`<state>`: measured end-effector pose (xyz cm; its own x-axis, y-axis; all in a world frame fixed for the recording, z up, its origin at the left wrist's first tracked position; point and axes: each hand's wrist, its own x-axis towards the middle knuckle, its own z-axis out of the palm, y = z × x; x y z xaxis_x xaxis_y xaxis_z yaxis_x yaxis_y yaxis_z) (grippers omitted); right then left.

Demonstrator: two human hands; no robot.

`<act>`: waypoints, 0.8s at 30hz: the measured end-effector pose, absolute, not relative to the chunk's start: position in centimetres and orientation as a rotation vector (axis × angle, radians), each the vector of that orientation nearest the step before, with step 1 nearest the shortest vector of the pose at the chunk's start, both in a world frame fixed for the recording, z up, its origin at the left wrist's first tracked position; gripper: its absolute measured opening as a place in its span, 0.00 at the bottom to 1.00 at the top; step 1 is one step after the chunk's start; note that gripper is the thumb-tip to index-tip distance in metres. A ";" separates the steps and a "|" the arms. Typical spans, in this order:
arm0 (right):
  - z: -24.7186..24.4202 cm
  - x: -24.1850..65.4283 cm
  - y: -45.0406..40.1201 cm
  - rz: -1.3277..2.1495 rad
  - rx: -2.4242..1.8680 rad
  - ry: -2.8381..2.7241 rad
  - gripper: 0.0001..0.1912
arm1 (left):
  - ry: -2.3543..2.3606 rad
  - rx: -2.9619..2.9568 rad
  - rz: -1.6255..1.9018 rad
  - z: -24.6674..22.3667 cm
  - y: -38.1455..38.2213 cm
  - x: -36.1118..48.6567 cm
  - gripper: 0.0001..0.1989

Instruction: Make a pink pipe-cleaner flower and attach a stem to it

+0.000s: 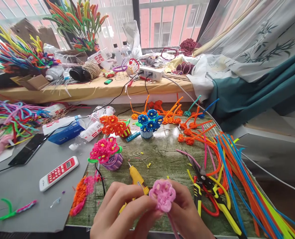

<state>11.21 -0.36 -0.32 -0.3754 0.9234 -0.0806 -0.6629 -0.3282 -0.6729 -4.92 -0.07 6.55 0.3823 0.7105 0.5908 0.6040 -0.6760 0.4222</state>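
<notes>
A pink pipe-cleaner flower (pixel 163 196) with looped petals is pinched between my two hands, its stem hanging down below. My left hand (pixel 123 212) grips the flower's left side, fingers bent. On the other side, my right hand (pixel 184 210) holds it from behind and below, with most fingers hidden. Just beyond lies a yellow hot glue gun (pixel 136 176), partly covered by my left hand. Small pots of finished flowers stand further off: pink flowers (pixel 105 150), orange flowers (pixel 111 125) and blue flowers (pixel 150 121).
Black-and-yellow pliers (pixel 204 181) and red-handled scissors lie to the right, near a bundle of colored pipe cleaners (pixel 247 179). Orange stemmed flowers (pixel 187 131) lie at the back right. A remote control (pixel 59 173) and orange and pink fluff (pixel 80 196) are on the left.
</notes>
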 end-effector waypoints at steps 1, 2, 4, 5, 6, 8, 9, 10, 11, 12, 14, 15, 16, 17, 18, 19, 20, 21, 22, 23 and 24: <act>-0.4 11.2 -0.2 1.899 -0.551 -0.649 0.08 | 1.184 2.454 1.173 6.4 0.0 -4.8 0.05; -0.4 11.1 -0.2 1.908 -0.535 -0.627 0.08 | 1.177 2.396 1.190 6.2 0.1 -4.8 0.05; -0.7 10.9 0.0 1.896 -0.516 -0.580 0.07 | 1.154 2.279 1.216 5.7 0.3 -4.6 0.04; -0.8 10.8 0.1 1.882 -0.514 -0.556 0.07 | 1.140 2.247 1.221 5.4 0.5 -4.5 0.04; -0.9 10.8 0.1 1.874 -0.517 -0.536 0.06 | 1.130 2.240 1.217 5.3 0.6 -4.4 0.04; -1.1 10.9 0.3 1.873 -0.539 -0.523 0.07 | 1.113 2.290 1.190 5.0 0.9 -4.4 0.06; -1.1 11.0 0.5 1.880 -0.558 -0.534 0.07 | 1.111 2.326 1.182 5.0 1.0 -4.4 0.07; -1.0 11.2 0.6 1.886 -0.578 -0.557 0.08 | 1.109 2.366 1.168 5.0 1.1 -4.4 0.08; -1.0 11.4 0.8 1.889 -0.601 -0.583 0.08 | 1.106 2.407 1.156 5.1 1.2 -4.4 0.09; -0.9 11.6 1.0 1.889 -0.629 -0.607 0.09 | 1.097 2.450 1.139 5.2 1.3 -4.5 0.10; -0.7 11.9 1.3 1.894 -0.674 -0.651 0.10 | 1.087 2.540 1.102 5.5 1.2 -4.5 0.09; -0.6 12.1 1.5 1.897 -0.696 -0.666 0.11 | 1.099 2.602 1.075 5.7 1.1 -4.6 0.09; -0.5 12.2 1.6 1.897 -0.717 -0.674 0.12 | 1.111 2.687 1.025 5.9 1.0 -4.5 0.08; -0.5 12.2 1.7 1.899 -0.737 -0.682 0.13 | 1.130 2.789 0.965 6.0 0.8 -4.5 0.09; -0.5 12.2 1.7 1.898 -0.753 -0.691 0.14 | 1.157 2.898 0.891 6.2 0.6 -4.5 0.09; -0.6 12.2 1.7 1.896 -0.763 -0.696 0.14 | 1.181 3.001 0.805 6.2 0.5 -4.4 0.10; -0.7 12.2 1.7 1.897 -0.772 -0.697 0.15 | 1.202 3.085 0.738 6.2 0.4 -4.3 0.11; -0.9 12.2 1.6 1.903 -0.775 -0.694 0.15 | 1.215 3.141 0.735 6.0 0.3 -4.2 0.12; -1.1 12.1 1.6 1.918 -0.773 -0.687 0.16 | 1.222 3.162 0.773 5.7 0.3 -4.1 0.13; -1.3 12.0 1.6 1.935 -0.768 -0.668 0.15 | 1.229 3.147 0.886 5.4 0.3 -4.1 0.13; -1.5 11.9 1.5 1.951 -0.760 -0.638 0.15 | 1.211 3.102 1.043 5.0 0.4 -4.0 0.13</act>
